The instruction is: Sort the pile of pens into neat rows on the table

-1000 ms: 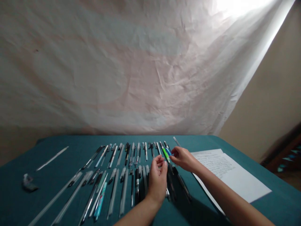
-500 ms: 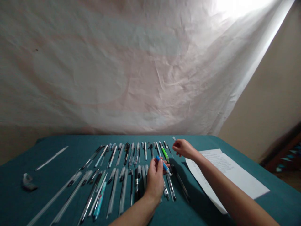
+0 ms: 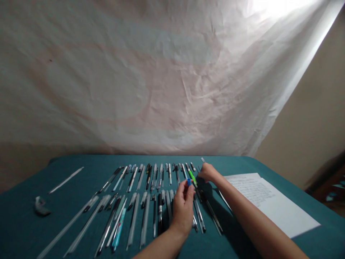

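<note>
My left hand (image 3: 183,205) is closed around a short blue tube (image 3: 189,182). Only its blue end shows above my thumb and fingers. Just below it a bright green highlighter (image 3: 192,177) lies on the cloth, partly behind the hand. My right hand (image 3: 208,172) is down at the far right end of the pen row, its fingers curled in towards the table. What they grip, if anything, is hidden. A small clear piece like a pen cap (image 3: 203,159) shows just beyond its knuckles.
Two rows of pens and caps, among them a turquoise pen (image 3: 118,230), cover the green tablecloth (image 3: 24,230). Written paper sheets (image 3: 291,212) lie right. A white stick (image 3: 66,180) and a small curved grey object (image 3: 41,207) lie left. A pale sheet (image 3: 107,90) hangs behind.
My right hand has lowered to the table beside the row. My left hand has turned the blue tube from lying slanted, with its white end showing, to upright. The view has shifted slightly.
</note>
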The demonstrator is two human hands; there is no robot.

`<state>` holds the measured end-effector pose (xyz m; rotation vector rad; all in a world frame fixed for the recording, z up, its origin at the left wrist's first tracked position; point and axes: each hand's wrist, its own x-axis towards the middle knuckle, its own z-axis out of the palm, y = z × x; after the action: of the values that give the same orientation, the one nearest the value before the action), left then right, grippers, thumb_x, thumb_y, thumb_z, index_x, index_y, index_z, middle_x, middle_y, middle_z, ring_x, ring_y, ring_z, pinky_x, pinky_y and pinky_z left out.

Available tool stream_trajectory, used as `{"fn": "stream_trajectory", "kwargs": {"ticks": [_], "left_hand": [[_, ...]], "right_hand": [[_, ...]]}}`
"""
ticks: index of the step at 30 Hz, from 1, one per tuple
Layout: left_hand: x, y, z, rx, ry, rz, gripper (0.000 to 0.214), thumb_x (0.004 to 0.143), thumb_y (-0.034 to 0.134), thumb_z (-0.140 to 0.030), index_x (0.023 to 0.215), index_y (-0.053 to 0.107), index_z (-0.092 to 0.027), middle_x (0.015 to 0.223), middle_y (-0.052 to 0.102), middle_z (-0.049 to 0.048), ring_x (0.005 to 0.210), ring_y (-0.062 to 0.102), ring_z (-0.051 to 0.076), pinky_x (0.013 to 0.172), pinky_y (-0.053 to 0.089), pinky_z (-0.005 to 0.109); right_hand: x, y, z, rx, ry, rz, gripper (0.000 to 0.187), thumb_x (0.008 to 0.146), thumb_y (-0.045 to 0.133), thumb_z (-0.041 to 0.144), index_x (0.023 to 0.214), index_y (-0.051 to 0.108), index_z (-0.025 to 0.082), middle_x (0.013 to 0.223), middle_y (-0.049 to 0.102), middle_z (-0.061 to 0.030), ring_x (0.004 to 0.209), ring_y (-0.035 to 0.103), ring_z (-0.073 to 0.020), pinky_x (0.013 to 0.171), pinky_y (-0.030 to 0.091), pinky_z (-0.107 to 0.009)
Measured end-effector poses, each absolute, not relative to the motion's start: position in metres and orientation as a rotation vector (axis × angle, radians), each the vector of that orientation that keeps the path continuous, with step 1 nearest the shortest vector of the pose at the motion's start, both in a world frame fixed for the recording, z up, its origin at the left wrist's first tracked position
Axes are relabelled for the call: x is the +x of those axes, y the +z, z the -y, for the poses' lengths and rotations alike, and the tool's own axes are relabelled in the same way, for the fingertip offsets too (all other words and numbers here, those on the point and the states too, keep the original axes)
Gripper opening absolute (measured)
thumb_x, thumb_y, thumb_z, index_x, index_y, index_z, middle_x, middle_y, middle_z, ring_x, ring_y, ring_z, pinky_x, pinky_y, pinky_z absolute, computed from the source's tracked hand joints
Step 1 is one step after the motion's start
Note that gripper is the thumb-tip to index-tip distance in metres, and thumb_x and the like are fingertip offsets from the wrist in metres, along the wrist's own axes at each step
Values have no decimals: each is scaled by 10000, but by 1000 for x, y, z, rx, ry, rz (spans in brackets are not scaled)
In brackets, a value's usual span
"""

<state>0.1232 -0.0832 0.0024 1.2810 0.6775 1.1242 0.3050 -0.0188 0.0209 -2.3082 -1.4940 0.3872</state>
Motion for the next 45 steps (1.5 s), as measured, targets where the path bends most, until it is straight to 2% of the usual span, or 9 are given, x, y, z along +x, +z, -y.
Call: {"fn": "stream_trajectory", "kwargs": {"ticks": [4, 7, 11, 17, 21, 25, 28, 34, 45], "left_hand": [[123, 1, 84, 1333, 1156, -673, 305, 771, 451, -369, 1018, 514, -202, 985, 570, 44, 926, 520, 150, 852, 362, 281], [122, 1, 86, 1356, 1179, -674, 313, 770, 454, -365, 1022, 523, -194, 991, 566, 51, 949, 508, 156, 869, 350, 282], [122, 2, 88, 1363, 1177, -690, 312, 767, 454, -375, 1004, 532, -188, 984, 560, 53, 914, 515, 161, 827, 375, 282], [121, 5, 88, 1389, 1188, -685, 294, 771, 456, -355, 1008, 529, -197, 994, 552, 43, 916, 513, 155, 835, 369, 280], [121, 5, 87, 1382, 1185, -695, 289, 776, 452, -347, 1016, 521, -202, 1002, 555, 39, 945, 507, 151, 862, 355, 279], [122, 4, 87, 1352, 1203, -703, 291, 768, 461, -348, 1004, 530, -193, 1009, 560, 45, 956, 507, 154, 875, 349, 284], [121, 3, 88, 1348, 1196, -688, 299, 768, 455, -351, 1006, 536, -188, 1000, 565, 53, 953, 510, 161, 874, 353, 295], [120, 3, 88, 1376, 1180, -710, 306, 773, 448, -349, 1029, 522, -199, 1011, 555, 48, 957, 507, 159, 878, 348, 295], [121, 4, 87, 1398, 1169, -710, 298, 780, 437, -351, 1016, 529, -195, 992, 549, 41, 948, 499, 147, 864, 349, 269]], "right_hand": [[289, 54, 45, -1985, 428, 1499, 269, 752, 414, 225, 948, 559, 113, 621, 606, -21, 510, 559, -96, 513, 435, -183], [269, 76, 71, -1298, 720, 1443, 214, 742, 502, 305, 865, 539, 134, 592, 554, 11, 475, 499, -75, 496, 434, -199], [252, 88, 90, -1140, 859, 1449, 184, 703, 580, 298, 786, 541, 138, 574, 530, 18, 467, 474, -70, 460, 415, -199], [248, 84, 92, -1202, 865, 1526, 185, 708, 576, 300, 780, 552, 132, 594, 525, 16, 491, 479, -67, 456, 415, -187], [259, 89, 92, -1302, 892, 1613, 280, 688, 585, 354, 838, 589, 118, 637, 565, -12, 541, 510, -87, 480, 434, -194], [288, 83, 70, -1486, 629, 1575, 347, 736, 498, 415, 861, 605, 109, 633, 594, -31, 501, 515, -87, 471, 428, -193], [311, 61, 39, -1896, 417, 1573, 292, 758, 461, 331, 867, 613, 107, 670, 625, -50, 537, 557, -100, 473, 420, -170], [332, 17, -9, -2139, 407, 1533, 131, 640, 536, 123, 658, 662, 96, 538, 622, -51, 551, 580, -122, 522, 396, -161], [343, -17, -48, -2329, 691, 1217, 78, 625, 605, 133, 684, 630, 88, 512, 595, -22, 425, 531, -84, 447, 443, -179]]}}
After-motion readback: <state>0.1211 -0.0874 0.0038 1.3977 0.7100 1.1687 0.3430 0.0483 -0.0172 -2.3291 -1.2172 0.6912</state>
